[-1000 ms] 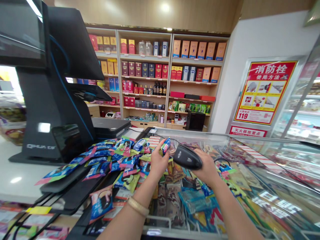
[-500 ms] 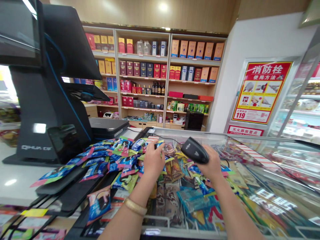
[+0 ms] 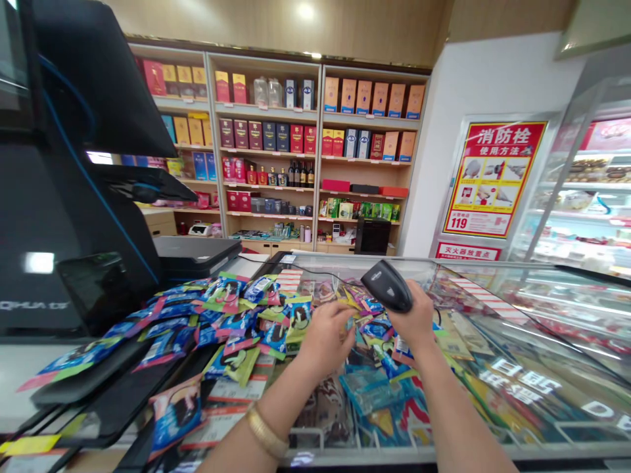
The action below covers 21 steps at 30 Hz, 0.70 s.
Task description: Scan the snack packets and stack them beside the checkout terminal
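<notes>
My right hand (image 3: 417,315) is wrapped around the handle of a black barcode scanner (image 3: 387,286), its head turned up and left above the glass-topped freezer case (image 3: 320,437). My left hand (image 3: 325,341) is over the glass with its fingers curved and the thumb apart; no item shows clearly between them. Left of that hand is a heap of small blue, green and pink snack packets (image 3: 236,322). More such packets (image 3: 389,355) lie below the scanner, between my hands. One separate packet (image 3: 176,415) rests nearer me on the left.
A black checkout terminal (image 3: 73,197) stands at the left, with a flat black box (image 3: 197,253) behind the packets. The scanner's thin cable (image 3: 315,271) runs across the glass. Shelves of boxed bottles (image 3: 269,135) and a red and yellow fire-hydrant sign (image 3: 495,177) are beyond.
My left hand has moved right, off the packet heap and closer to the scanner. A packet where it was now shows. The scanner stays in my right hand. The view has shifted right.
</notes>
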Motion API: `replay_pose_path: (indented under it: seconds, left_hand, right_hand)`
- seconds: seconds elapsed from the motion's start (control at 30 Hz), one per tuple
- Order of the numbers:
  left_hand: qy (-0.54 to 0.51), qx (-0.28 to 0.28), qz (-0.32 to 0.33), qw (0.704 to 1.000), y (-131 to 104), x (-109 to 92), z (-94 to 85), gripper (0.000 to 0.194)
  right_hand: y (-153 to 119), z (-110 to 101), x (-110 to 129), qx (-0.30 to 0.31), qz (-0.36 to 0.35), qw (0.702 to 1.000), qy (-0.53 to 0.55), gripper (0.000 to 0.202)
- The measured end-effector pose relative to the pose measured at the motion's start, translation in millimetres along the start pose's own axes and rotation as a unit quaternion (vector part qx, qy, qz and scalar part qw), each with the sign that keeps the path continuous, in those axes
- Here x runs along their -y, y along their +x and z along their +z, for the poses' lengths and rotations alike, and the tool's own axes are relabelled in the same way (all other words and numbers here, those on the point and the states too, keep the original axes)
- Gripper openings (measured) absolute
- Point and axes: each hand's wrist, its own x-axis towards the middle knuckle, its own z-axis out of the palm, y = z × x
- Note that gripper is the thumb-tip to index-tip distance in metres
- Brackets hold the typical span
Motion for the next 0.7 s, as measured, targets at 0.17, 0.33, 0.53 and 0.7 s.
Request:
replay_pose_path:
  seconds: [0.17,0.33,0.53,0.7]
  left_hand:
    - [-0.041,0.205,0.016,0.978,-15.8,-15.4,24.9,0.049]
    - [-0.051,0.268,-0.008,0.962,-22.1,-18.3,31.2,0.059]
    - [-0.100,0.220,-0.007,0.970,-20.1,-15.7,40.4,0.044]
    - [-0.079,0.178,-0.020,0.981,-17.0,-14.6,44.6,0.033]
  right_hand:
    - [0.7,0.0,0.2,0.004,0.000,1.000,-0.007,0.012]
    - [0.5,1.4,0.3,0.013,-0.019,1.000,-0.016,0.009]
    - [-2.0,4.3,-2.1,0.015,-0.020,1.000,-0.018,0.010]
    - [-3.0,5.2,-2.8,0.026,-0.020,0.999,-0.016,0.011]
